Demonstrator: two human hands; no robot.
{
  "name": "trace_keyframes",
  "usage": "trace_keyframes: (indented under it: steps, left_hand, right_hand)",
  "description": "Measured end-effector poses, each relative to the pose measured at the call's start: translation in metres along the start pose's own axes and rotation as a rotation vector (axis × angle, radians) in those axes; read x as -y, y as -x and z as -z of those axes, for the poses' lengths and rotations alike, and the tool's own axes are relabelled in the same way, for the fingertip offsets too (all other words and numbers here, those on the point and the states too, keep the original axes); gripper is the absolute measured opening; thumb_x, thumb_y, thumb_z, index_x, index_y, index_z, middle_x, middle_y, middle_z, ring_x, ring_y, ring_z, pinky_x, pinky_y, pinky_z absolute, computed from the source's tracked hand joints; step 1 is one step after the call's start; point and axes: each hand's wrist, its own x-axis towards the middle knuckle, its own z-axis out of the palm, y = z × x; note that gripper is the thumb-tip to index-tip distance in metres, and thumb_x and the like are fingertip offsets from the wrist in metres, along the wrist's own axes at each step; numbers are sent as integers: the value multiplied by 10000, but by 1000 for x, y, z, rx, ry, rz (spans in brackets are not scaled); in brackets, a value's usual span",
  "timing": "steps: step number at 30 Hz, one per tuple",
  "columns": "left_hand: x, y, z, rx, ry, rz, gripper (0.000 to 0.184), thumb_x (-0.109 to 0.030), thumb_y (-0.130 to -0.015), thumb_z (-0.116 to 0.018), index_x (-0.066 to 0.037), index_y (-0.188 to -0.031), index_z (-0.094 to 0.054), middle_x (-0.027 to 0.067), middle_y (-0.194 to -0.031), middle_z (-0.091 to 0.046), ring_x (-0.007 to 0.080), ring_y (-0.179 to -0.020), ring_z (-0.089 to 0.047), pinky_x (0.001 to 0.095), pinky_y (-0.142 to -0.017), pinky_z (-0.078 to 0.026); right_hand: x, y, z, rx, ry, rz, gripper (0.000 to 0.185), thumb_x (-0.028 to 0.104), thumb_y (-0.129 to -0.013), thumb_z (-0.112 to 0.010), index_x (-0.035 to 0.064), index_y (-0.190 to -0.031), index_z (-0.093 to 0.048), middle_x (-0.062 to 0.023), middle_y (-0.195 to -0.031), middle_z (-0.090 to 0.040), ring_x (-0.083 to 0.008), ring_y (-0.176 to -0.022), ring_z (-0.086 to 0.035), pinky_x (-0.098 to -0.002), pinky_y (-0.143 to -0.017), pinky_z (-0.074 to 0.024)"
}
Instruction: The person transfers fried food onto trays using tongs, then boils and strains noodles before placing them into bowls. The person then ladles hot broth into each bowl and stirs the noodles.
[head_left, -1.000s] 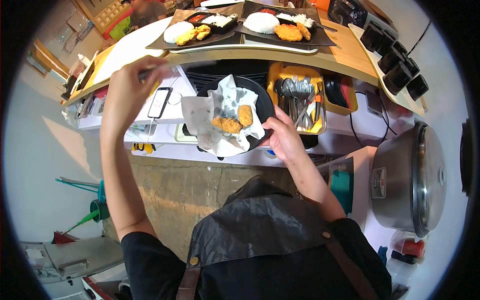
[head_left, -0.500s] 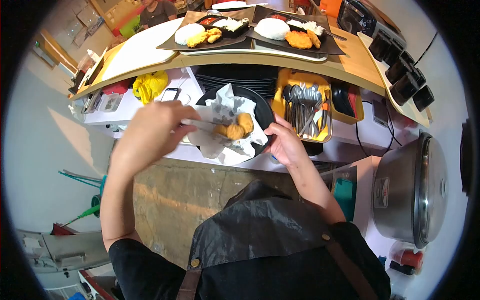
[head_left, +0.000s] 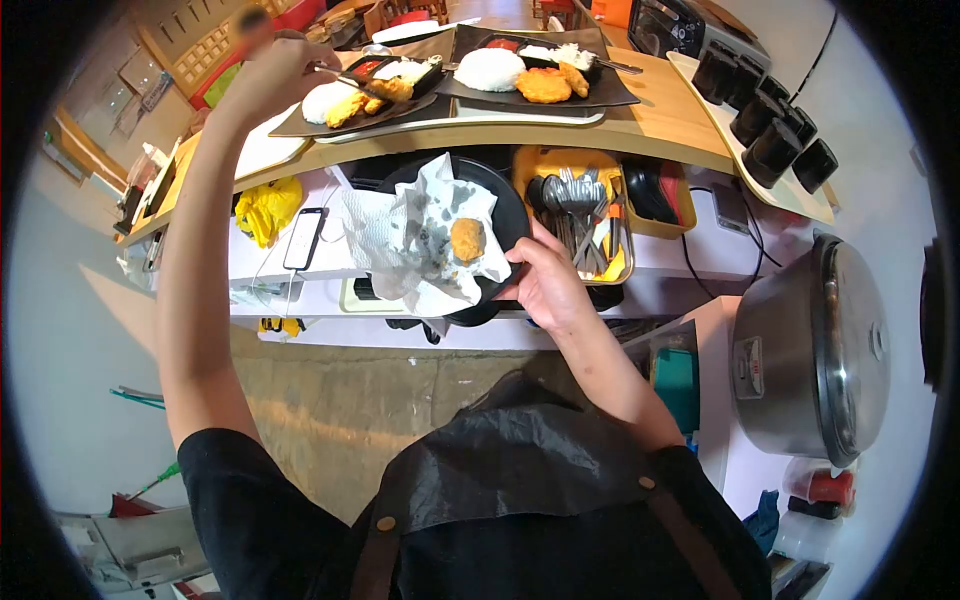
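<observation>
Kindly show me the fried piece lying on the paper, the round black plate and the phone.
Fried piece [head_left: 467, 240]: head view, middle of its surface.
Round black plate [head_left: 512, 214]: head view, bare right side.
Phone [head_left: 304, 239]: head view, middle of its screen.

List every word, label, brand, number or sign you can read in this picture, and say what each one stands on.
No text can be read for certain.
Label on the silver cooker: marks visible, too small and blurred to read.
Phone screen: too small to read.
Dark appliance at the upper right: any markings on its front are too small to read.
</observation>
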Motion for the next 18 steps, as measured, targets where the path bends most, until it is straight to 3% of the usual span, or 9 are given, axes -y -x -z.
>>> trace_keyframes:
  steps: [4, 5, 8, 12, 14, 16, 18]
  left_hand:
    - [13, -2, -10, 111, 30, 76, 183, -201, -815, -625, -79, -947, -662, 111, -855, -652, 233, -802, -632, 340, -703, -483]
    - [22, -3, -9, 185, 64, 68, 203, -158, -828, -623, -33, -987, -641, 117, -865, -654, 201, -805, -623, 295, -732, -480]
    - [44, 8, 2, 125, 152, 17, 218, -159, -825, -629, -18, -992, -634, 115, -879, -650, 176, -804, -609, 280, -731, -474]
    - [-43, 46, 60, 78, 136, 97, 195, -132, -811, -644, -63, -994, -649, 76, -887, -652, 151, -790, -604, 293, -701, -480]
    - [-79, 67, 69, 99, 160, -118, 197, -113, -794, -652, -103, -991, -661, 62, -890, -656, 151, -768, -610, 312, -678, -484]
    - [-111, 88, 68, 182, 218, -157, 205, -112, -761, -672, -114, -966, -664, 59, -862, -642, 188, -744, -614, 337, -651, -483]
    - [-129, 104, 64, 181, 60, -238, 201, -129, -731, -685, -116, -931, -664, 53, -833, -614, 227, -741, -610, 349, -650, -488]
  right_hand:
    - [3, 4, 1, -16, -21, 16, 418, -21, -777, -438, 31, -1192, -461, -88, -994, -555, -226, -816, -631, -450, -632, -586]
    - [3, 3, 1, -20, -18, 16, 421, -21, -775, -439, 29, -1192, -460, -89, -992, -556, -229, -816, -631, -449, -633, -586]
    - [2, -1, 1, -30, 0, 20, 423, -20, -770, -440, 23, -1190, -461, -92, -984, -560, -237, -817, -629, -448, -632, -585]
    - [8, -6, -4, 3, 78, -9, 418, -6, -756, -452, 20, -1172, -480, -86, -957, -571, -223, -792, -627, -429, -602, -585]
    - [12, -14, 0, 69, 151, -72, 421, 0, -752, -458, 23, -1172, -482, -82, -951, -573, -214, -776, -626, -417, -582, -586]
    - [15, -18, -6, 112, 211, -125, 428, 17, -747, -467, 28, -1175, -479, -79, -946, -576, -182, -747, -624, -378, -557, -587]
    - [16, -21, -10, 171, 262, -193, 426, 24, -744, -469, 29, -1170, -481, -76, -935, -582, -166, -721, -624, -359, -546, -586]
